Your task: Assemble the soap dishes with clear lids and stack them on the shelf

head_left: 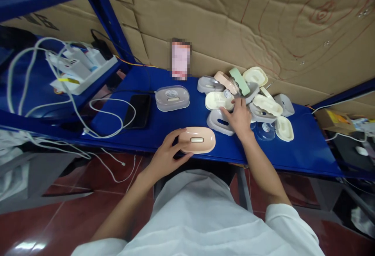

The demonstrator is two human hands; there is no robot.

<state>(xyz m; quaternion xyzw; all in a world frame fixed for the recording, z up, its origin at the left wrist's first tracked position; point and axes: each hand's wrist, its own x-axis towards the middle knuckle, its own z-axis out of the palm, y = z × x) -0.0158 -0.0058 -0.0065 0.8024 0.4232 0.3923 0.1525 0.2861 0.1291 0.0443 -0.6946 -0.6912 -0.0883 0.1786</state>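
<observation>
Right now the left hand [164, 154] fingers curl around a pink soap box [197, 140]; the right hand [238, 118] fingers rest loosely spread on the pile of boxes [249, 100].

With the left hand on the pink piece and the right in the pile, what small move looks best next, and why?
Probably close the right hand on one piece from the pile, likely the cream tray under its fingertips. The left hand already steadies the pink soap box at the shelf edge.
</observation>
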